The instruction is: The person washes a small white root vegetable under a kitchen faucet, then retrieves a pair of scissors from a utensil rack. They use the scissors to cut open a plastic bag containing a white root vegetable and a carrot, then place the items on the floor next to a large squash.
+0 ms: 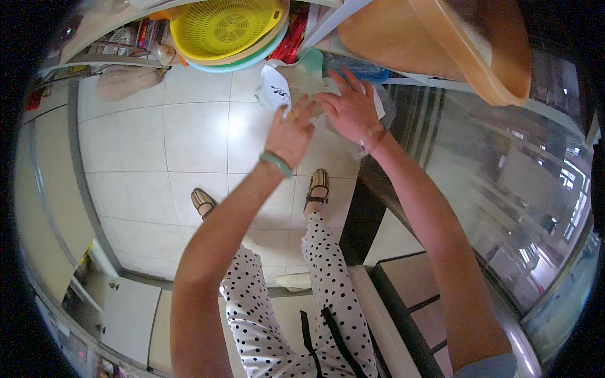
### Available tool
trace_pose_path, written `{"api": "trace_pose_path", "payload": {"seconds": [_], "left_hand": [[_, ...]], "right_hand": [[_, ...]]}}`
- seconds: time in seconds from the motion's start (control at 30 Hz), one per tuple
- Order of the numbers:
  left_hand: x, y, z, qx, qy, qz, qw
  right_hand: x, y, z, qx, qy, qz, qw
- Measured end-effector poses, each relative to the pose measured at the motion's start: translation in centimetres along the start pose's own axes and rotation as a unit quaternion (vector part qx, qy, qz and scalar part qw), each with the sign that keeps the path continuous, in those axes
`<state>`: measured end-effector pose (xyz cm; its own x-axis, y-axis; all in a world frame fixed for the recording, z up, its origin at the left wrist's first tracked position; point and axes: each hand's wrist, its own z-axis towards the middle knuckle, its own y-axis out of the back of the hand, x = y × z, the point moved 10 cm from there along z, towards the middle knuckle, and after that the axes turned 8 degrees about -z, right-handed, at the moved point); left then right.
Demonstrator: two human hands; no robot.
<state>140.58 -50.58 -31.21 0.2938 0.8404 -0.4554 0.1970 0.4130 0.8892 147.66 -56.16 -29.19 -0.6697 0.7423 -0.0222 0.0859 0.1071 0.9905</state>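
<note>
A crumpled plastic bag [304,80], part translucent and part white with dark print, is in front of me below the shelf. My left hand [291,133], a green bangle at its wrist, has its fingers bent onto the near side of the bag and seems to grip it. Over the bag's right part, my right hand [353,108] spreads its fingers, some of them touching the plastic. The contents, if any, cannot be made out. Clear plastic shows beside the right wrist.
A yellow colander [228,28] sits on stacked basins on the shelf at the back. An orange plastic basin [441,47] juts out at the upper right. A glass-topped table [485,164] is on my right. A long gourd [129,82] lies on the tiled floor [195,135].
</note>
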Motion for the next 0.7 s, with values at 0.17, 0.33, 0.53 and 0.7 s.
{"api": "trace_pose_path", "payload": {"seconds": [0.17,0.33,0.53,0.7], "left_hand": [[4.3,-0.1,0.0,0.051,-0.011,0.103,0.993],[2.0,4.1,-3.2,-0.101,0.047,-0.101,0.989],[-2.1,3.7,-7.6,-0.101,0.317,-0.539,0.774],[-11.4,6.5,-9.1,0.037,0.406,-0.685,0.604]], "right_hand": [[-5.4,-7.2,3.1,0.067,-0.12,-0.013,0.99],[-7.9,0.0,-1.2,-0.136,-0.198,0.197,0.95],[-2.4,3.6,-11.2,-0.045,-0.384,0.606,0.695],[0.8,10.5,-20.9,-0.078,-0.468,0.657,0.586]]}}
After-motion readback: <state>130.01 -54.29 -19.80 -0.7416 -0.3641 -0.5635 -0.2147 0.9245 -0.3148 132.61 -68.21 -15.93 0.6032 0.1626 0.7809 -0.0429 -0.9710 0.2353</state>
